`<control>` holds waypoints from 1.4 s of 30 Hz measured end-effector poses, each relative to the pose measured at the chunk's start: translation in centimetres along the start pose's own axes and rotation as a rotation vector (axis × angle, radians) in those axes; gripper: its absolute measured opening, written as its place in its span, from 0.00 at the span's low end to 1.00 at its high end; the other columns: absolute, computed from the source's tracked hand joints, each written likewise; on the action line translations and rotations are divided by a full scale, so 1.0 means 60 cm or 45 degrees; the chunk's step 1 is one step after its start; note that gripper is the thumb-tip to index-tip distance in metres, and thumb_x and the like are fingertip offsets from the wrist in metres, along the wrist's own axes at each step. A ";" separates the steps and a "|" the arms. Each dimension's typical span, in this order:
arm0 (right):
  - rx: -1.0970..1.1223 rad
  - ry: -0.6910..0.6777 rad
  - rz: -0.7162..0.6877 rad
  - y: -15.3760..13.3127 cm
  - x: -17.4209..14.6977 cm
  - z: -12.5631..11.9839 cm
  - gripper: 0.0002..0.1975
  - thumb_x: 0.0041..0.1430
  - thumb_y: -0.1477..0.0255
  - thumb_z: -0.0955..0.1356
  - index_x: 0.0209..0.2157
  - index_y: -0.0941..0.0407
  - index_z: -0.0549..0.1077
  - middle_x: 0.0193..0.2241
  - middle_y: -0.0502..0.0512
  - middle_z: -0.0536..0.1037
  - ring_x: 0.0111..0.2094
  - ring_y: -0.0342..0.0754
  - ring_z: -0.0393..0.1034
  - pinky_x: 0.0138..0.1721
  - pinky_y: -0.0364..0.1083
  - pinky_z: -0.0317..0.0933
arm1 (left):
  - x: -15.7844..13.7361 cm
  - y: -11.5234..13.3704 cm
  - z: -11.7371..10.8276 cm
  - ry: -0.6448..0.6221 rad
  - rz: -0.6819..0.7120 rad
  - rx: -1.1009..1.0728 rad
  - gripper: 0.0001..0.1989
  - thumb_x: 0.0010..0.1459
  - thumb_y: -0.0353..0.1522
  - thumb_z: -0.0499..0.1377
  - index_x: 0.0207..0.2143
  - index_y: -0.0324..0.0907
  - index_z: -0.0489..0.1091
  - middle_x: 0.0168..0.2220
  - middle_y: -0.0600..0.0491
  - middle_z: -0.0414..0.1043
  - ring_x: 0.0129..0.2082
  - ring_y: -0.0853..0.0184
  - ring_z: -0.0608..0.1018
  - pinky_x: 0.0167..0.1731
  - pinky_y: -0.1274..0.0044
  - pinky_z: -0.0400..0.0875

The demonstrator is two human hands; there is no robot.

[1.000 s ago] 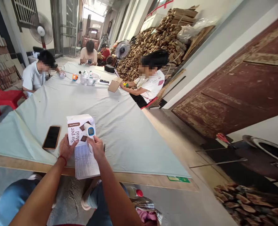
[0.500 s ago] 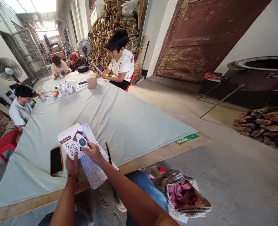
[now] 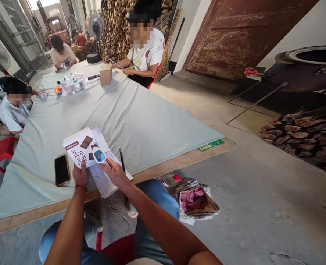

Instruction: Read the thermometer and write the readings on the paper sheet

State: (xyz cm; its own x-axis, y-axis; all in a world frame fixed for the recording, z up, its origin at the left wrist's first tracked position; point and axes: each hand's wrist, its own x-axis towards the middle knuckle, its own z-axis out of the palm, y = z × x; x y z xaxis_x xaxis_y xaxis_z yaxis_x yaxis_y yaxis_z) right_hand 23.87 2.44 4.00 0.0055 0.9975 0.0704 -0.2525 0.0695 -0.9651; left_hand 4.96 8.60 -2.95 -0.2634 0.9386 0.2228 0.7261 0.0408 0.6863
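My left hand (image 3: pixel 80 176) grips the lower edge of a white Su-per Meal box (image 3: pixel 75 146) printed with brown chocolate squares. In my right hand (image 3: pixel 115 172) is a white and blue infrared thermometer (image 3: pixel 99 155), its dark screen facing up. The thermometer's head is over the right part of the box; I cannot tell whether they touch. Beneath both lie written paper sheets (image 3: pixel 103 184), partly covered by the box and my hand. A black pen (image 3: pixel 121 159) rests at the sheets' right side. To the left of the box lies a dark phone (image 3: pixel 61 170).
A pale cloth covers the long table (image 3: pixel 151 121). Farther along stand a cardboard box (image 3: pixel 106 75) and a basket of bottles (image 3: pixel 74 86). Several people sit around the far part. By my right leg are a plaid bag (image 3: pixel 198 200) and a red-lidded jar (image 3: pixel 171 180).
The view has tilted downward. My right hand has drawn the thermometer slightly back toward the box's right edge, uncovering more of the printed chocolate. My left hand still holds the box.
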 end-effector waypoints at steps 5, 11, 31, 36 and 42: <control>-0.089 0.010 0.122 -0.003 -0.060 -0.052 0.21 0.52 0.59 0.71 0.45 0.56 0.78 0.38 0.52 0.81 0.40 0.51 0.73 0.42 0.46 0.66 | -0.002 0.008 0.004 -0.001 0.018 -0.010 0.26 0.66 0.47 0.49 0.58 0.41 0.67 0.56 0.42 0.74 0.57 0.53 0.76 0.52 0.62 0.72; -0.134 0.022 0.217 0.000 -0.088 -0.076 0.22 0.51 0.61 0.71 0.46 0.56 0.78 0.40 0.51 0.82 0.44 0.52 0.73 0.48 0.48 0.65 | -0.006 0.009 0.014 0.007 -0.007 -0.030 0.27 0.65 0.47 0.50 0.58 0.40 0.66 0.55 0.41 0.75 0.56 0.54 0.76 0.54 0.64 0.71; -1.541 0.394 0.263 0.053 -0.028 -0.243 0.25 0.56 0.62 0.68 0.54 0.58 0.74 0.46 0.66 0.78 0.48 0.59 0.69 0.46 0.52 0.61 | -0.035 0.004 0.019 0.050 0.057 -0.133 0.27 0.62 0.51 0.52 0.52 0.42 0.69 0.48 0.43 0.78 0.48 0.50 0.79 0.48 0.62 0.73; -1.986 0.377 0.314 0.068 0.001 -0.300 0.25 0.60 0.64 0.68 0.56 0.59 0.73 0.44 0.69 0.75 0.46 0.61 0.69 0.42 0.53 0.60 | -0.038 0.003 0.019 0.042 0.032 -0.188 0.26 0.60 0.51 0.55 0.51 0.43 0.69 0.48 0.44 0.78 0.50 0.50 0.79 0.51 0.61 0.71; -2.008 -0.010 -0.355 0.098 0.030 -0.240 0.20 0.63 0.77 0.62 0.53 0.54 0.77 0.45 0.64 0.74 0.45 0.56 0.65 0.46 0.51 0.58 | -0.033 0.001 0.012 0.073 0.001 -0.247 0.24 0.59 0.49 0.57 0.51 0.44 0.70 0.48 0.45 0.79 0.50 0.51 0.79 0.50 0.62 0.72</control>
State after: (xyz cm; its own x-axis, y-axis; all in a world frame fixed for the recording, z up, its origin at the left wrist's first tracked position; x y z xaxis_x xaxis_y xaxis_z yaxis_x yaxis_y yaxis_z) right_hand 36.32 4.79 -5.21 -0.1279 0.9524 0.2768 0.9602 0.1887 -0.2058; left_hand 5.99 7.01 -3.84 -0.3025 0.9174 0.2585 0.5921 -0.0317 0.8053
